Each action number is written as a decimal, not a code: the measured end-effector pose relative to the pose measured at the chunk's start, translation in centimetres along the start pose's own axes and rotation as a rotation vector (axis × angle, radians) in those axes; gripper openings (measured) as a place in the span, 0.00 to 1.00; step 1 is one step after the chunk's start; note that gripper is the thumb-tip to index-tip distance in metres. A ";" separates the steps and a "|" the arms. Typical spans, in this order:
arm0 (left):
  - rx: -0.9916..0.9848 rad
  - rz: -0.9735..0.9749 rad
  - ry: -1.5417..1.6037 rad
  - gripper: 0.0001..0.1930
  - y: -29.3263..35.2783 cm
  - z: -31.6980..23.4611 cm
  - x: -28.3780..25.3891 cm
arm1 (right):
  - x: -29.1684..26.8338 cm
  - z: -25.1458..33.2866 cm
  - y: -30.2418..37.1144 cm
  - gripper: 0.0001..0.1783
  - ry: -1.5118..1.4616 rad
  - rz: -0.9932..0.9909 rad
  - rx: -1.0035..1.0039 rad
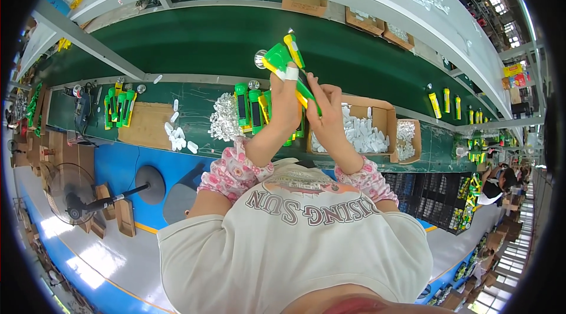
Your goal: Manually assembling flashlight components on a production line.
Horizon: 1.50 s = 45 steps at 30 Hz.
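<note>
Carton (pixel 383 121), one, open and filled with white plastic pieces (pixel 368 132) too many to count, stands just right of two busy hands. Left hand (pixel 285 99), one white band (pixel 291 73) on a finger, grips one green-and-yellow hand lamp (pixel 277 56), held beyond and left of the carton; right hand (pixel 326 105) is closed on its tail end. One more lamp (pixel 295 49) shows right behind it; whether it is held, I cannot tell. Left of the carton, at least three upright lamps (pixel 255 111) stand beside one heap of silvery parts (pixel 225 118); farther left come about four lamps (pixel 121 109) and one cardboard sheet (pixel 151 126). One smaller carton (pixel 418 148) sits just right of the carton; beyond it, three lamps (pixel 447 101) lead a longer row.
</note>
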<state>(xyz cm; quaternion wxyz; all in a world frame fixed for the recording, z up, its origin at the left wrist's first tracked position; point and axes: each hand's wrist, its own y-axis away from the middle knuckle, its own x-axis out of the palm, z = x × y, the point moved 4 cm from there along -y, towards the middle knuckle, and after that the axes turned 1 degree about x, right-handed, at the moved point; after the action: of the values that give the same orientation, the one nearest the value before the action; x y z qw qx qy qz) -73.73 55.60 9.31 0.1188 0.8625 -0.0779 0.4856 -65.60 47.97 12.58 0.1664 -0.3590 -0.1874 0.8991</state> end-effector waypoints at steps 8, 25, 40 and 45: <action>0.099 0.121 -0.194 0.16 1.6 -0.1 1.6 | -2.5 -0.2 0.6 0.27 -0.116 0.021 -0.030; -0.097 0.211 -0.221 0.20 0.0 -3.8 -3.2 | 0.4 -1.0 4.3 0.34 -0.579 0.202 0.211; -0.538 -0.014 -0.077 0.16 -2.2 13.9 -5.5 | -30.6 -46.3 24.8 0.16 0.942 -0.168 0.801; -0.574 -0.019 -0.065 0.14 -4.0 17.7 -7.7 | -25.6 -50.1 27.0 0.08 0.422 0.073 0.665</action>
<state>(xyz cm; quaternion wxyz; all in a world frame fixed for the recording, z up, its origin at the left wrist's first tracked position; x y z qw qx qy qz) -62.21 54.57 -6.59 0.3603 0.8094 -0.2077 0.4146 -17.01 24.20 -18.48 0.2762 -0.4688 0.1652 0.8226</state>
